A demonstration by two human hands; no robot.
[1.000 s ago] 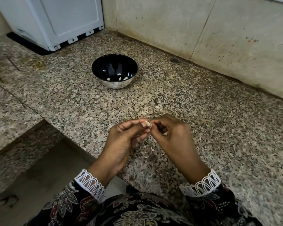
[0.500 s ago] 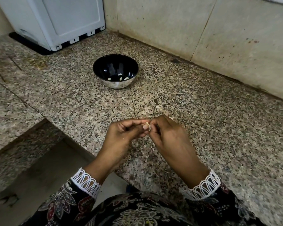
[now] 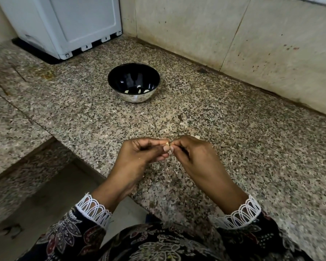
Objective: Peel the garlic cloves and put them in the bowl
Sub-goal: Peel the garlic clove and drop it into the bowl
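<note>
Both hands meet above the near part of a speckled granite counter (image 3: pixel 233 147), fingertips together. The left hand (image 3: pixel 139 155) has its fingers curled, thumb and forefinger pinching a small pale garlic clove (image 3: pixel 167 143) at the point where the hands touch. The right hand (image 3: pixel 194 157) is curled too, its fingertips pinching the same clove from the other side; only a sliver of the clove shows between them, and a thin bit of skin hangs just below the left thumbnail. Whether the clove is part-peeled cannot be told.

The bowl (image 3: pixel 134 97) stands well beyond the hands, toward the back of the counter, upright, dark inside with a shiny metal outside. A few pale peeled cloves (image 3: pixel 139 90) lie on its bottom.

A few small scraps of skin (image 3: pixel 183 123) lie on the counter between bowl and hands. A white appliance (image 3: pixel 68 25) stands in the far left corner against the tiled wall (image 3: pixel 233 34). Dark floral sleeves with white lace cuffs (image 3: pixel 92 210) cover both wrists.
</note>
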